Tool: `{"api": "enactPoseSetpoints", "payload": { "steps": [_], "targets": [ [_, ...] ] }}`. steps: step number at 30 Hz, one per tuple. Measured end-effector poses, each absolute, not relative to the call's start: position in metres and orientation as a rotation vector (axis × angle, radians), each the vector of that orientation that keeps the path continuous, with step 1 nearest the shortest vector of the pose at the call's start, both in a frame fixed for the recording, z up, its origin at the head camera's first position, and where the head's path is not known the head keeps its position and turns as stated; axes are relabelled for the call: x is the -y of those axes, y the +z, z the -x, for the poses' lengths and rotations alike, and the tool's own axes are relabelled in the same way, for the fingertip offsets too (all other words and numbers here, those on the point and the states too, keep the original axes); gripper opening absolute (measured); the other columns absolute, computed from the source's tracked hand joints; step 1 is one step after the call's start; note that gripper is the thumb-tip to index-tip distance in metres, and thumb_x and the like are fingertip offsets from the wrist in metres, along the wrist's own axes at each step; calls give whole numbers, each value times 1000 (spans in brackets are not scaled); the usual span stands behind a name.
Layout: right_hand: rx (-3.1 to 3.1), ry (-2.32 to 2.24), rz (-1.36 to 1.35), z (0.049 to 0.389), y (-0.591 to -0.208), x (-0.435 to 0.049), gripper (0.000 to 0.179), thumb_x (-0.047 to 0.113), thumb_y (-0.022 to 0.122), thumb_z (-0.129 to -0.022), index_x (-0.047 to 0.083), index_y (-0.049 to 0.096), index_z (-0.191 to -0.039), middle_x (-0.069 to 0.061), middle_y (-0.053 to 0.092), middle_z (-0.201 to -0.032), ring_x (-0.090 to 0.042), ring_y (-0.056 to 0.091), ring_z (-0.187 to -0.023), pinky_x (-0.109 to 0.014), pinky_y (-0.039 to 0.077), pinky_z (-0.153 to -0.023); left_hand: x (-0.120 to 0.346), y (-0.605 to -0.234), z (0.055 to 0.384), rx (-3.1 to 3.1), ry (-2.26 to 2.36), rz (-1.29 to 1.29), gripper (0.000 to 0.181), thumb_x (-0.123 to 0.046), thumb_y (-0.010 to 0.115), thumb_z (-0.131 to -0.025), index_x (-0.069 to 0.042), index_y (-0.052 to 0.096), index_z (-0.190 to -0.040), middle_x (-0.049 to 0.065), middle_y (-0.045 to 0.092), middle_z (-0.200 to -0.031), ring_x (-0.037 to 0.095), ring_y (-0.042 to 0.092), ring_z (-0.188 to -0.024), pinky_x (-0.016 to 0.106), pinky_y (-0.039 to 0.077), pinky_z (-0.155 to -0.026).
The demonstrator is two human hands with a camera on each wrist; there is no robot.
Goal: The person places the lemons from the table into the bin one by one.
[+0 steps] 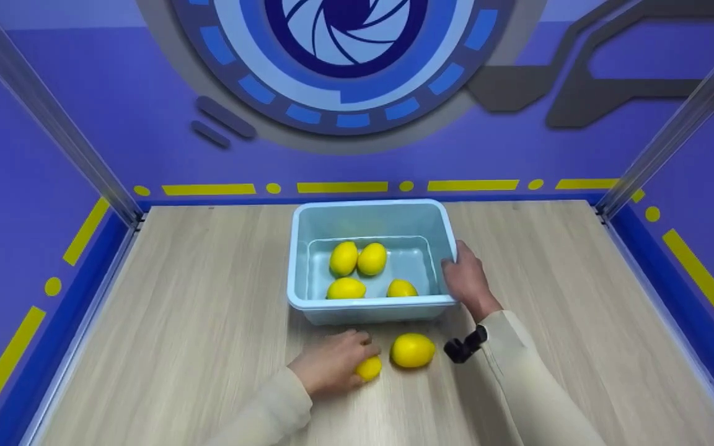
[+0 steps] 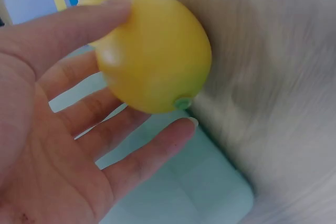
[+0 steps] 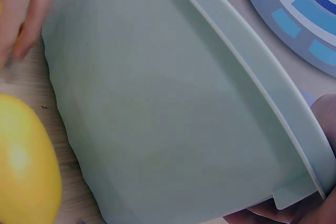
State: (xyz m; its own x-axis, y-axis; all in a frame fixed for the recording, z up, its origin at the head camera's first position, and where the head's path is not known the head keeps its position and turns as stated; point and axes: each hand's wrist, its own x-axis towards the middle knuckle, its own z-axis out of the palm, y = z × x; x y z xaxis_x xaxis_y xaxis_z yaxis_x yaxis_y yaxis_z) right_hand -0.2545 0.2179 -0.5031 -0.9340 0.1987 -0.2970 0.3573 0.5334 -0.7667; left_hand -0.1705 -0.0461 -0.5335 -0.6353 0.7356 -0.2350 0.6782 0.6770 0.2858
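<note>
In the head view a light blue plastic bin [image 1: 369,314] stands upright on the table, with several yellow lemons [image 1: 372,259] lying inside. My right hand [image 1: 467,279] grips its right rim; in the right wrist view, fingers [image 3: 325,124] wrap the rim at the lower right corner. Just in front of the bin, my left hand [image 1: 332,362] is over a lemon [image 1: 369,368]. Seen from the left wrist, the thumb lies on this lemon [image 2: 157,51] and the other fingers are around its far side. Another lemon [image 1: 413,350] rests on the table between the two hands.
The wood-grain table [image 1: 208,297] is bounded by a blue back wall [image 1: 394,167] with yellow marks and by blue side panels [image 1: 28,235]. Metal posts [image 1: 72,136] stand at the corners. A black device [image 1: 465,345] is strapped at my right wrist.
</note>
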Motion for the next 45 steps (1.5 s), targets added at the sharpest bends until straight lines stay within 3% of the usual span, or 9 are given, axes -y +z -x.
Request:
{"api": "enactPoseSetpoints", "payload": {
  "steps": [28,45],
  "targets": [
    [-2559,-1379,-496,255,-504,-216,48,10,34,-100,8,28,-148,-13,34,-155,-31,33,-143,-52,23,-119,45,-546,168,-2520,264,-1188,47,-27,70,-87,-26,57,-133,2,58,-129,17,57,-113,36,50,-99],
    [-2609,-1375,-475,254,-505,-218,48,9,35,-99,6,32,-146,-16,38,-152,-33,37,-141,-52,25,-118,45,-541,168,-2535,222,-1176,52,-19,74,-81,-26,59,-130,0,60,-125,16,59,-108,34,51,-96]
  ]
}}
